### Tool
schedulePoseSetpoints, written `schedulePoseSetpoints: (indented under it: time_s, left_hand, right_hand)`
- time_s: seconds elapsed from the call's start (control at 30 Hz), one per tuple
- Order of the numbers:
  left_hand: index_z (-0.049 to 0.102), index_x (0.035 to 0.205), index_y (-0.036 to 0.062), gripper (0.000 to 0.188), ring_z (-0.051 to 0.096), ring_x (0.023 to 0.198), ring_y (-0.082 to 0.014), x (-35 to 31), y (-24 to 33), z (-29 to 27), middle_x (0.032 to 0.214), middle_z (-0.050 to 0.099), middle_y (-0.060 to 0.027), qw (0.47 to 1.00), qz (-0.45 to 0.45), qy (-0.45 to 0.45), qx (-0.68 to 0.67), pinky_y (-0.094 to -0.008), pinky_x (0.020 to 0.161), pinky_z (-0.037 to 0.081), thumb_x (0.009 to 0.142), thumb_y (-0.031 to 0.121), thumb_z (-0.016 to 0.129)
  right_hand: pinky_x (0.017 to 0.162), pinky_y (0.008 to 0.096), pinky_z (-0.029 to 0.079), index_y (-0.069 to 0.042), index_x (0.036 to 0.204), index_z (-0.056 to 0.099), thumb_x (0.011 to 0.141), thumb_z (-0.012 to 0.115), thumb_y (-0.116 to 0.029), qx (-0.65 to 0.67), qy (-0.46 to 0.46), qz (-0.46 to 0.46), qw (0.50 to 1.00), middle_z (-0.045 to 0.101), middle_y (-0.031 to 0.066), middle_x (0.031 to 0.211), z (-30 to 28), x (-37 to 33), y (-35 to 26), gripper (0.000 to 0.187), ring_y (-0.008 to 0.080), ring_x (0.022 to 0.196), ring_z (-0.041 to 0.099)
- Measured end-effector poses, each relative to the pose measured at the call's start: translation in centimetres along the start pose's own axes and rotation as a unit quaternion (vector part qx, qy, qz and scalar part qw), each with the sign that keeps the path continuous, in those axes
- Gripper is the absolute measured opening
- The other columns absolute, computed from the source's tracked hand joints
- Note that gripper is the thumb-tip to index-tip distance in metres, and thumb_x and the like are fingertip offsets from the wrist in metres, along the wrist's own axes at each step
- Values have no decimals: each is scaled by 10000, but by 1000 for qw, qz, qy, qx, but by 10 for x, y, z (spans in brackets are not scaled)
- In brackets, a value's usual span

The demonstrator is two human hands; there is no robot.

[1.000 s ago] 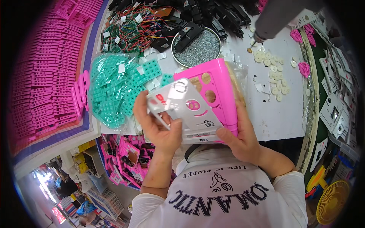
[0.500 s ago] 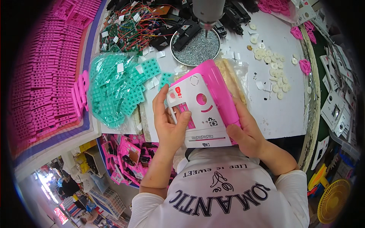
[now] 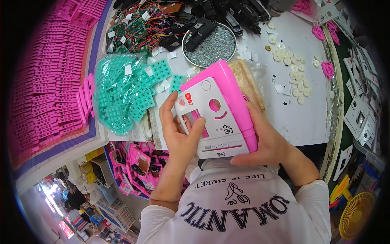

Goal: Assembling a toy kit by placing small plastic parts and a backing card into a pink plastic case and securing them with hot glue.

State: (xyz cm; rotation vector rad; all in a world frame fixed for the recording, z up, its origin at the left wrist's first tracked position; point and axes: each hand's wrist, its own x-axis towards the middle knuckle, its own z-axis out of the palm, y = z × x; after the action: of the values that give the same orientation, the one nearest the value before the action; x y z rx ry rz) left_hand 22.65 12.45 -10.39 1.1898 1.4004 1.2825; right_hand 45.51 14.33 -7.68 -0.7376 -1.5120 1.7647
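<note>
Both hands hold a pink toy camera shell with a white faceplate seated on its front, raised above the white table's near edge. My left hand grips the left side, thumb pressing the faceplate beside its rectangular window. My right hand cups the pink shell from the right and underneath. The faceplate shows a round pink hole, a curved pink slot and a small red sticker at its top left.
A clear bag of teal keypad pieces lies left of the hands. Behind it sit a round tray of screws, wired green circuit boards, black parts and white round buttons. Stacked pink parts fill the far left; white faceplates lie right.
The white faceplate, first held tilted and loose over the pink shell, now sits flat on it. My right hand slid lower under the shell. The grey tool above has gone from view.
</note>
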Motion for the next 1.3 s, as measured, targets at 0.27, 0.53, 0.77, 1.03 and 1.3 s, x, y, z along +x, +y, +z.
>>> schedulePoseSetpoints:
  time_s: [0.27, 0.53, 0.77, 1.03, 1.3]
  left_hand:
    - [312, 1521, -21, 702, 539, 1236, -249, 13, 4, -1, 1436, 391, -180, 992, 12, 47, 119, -363, 1006, 468, 954, 245, 629]
    - [626, 1184, -7, 386, 680, 953, -158, 28, 3, 2, 1065, 704, -98, 976, -150, 58, -148, -308, 865, 545, 1076, 340, 493]
    - [602, 1057, 28, 436, 596, 852, -70, 32, 1, 7, 975, 668, -43, 966, -139, 36, -215, -245, 786, 494, 1113, 383, 356]
    - [572, 976, 28, 413, 521, 795, -60, -2, -5, 10, 863, 598, 0, 997, -50, 44, -30, -253, 735, 469, 1118, 336, 336]
    - [581, 996, 1, 368, 529, 773, -59, -4, 13, -8, 875, 624, -43, 998, 19, -43, 36, -232, 687, 451, 1099, 298, 389]
  right_hand:
    - [883, 373, 578, -59, 1592, 137, 856, 693, 43, 259, 24, 180, 949, 521, 139, 1402, -1, -8, 4, 928, 239, 1169, 615]
    - [911, 347, 573, -90, 1593, 117, 934, 608, 54, 309, 33, 154, 938, 501, 114, 1415, 19, -17, -3, 834, 212, 1223, 581]
    - [893, 388, 601, -115, 1596, 78, 948, 568, 27, 275, 104, 124, 948, 501, 136, 1414, 17, -13, 4, 824, 266, 1224, 601]
    - [912, 419, 593, -120, 1594, 64, 942, 543, 38, 275, 112, 96, 950, 460, 144, 1451, 33, -18, 7, 825, 284, 1241, 587]
    - [1010, 312, 502, 17, 1512, 286, 942, 632, 4, 110, 132, 52, 984, 531, 119, 1396, -9, 0, -11, 668, 173, 1225, 579]
